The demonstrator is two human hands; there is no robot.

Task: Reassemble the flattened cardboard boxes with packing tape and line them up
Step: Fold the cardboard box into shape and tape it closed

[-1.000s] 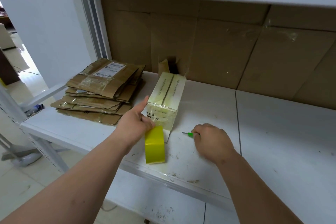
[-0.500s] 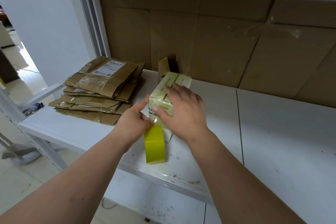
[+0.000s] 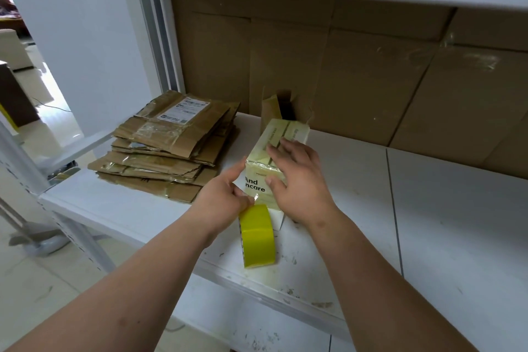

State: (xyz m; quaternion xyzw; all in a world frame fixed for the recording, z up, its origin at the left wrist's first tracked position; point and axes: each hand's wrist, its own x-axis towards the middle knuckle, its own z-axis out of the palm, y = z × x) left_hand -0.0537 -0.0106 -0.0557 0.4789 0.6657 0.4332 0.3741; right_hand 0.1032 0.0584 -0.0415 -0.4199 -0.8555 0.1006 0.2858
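Head view: looking down onto a white shelf with a pale yellow box standing near its front edge, seam already covered by a strip of tape. Right hand laid flat over the box top and front face, fingers straight, grip open, probably smoothing the tape down so it bonds. Left hand pinching the tape roll just beside the box's lower front corner, grip closed on the roll, likely to keep the strip taut while it is pressed. Flattened cardboard boxes stacked to the left, well apart from both hands, not yet rebuilt. An open brown box at the back against the cardboard wall. Compared with a second ago: right hand no longer curled on the shelf by a small green-tipped tool, now on the box; left hand and roll barely shifted.
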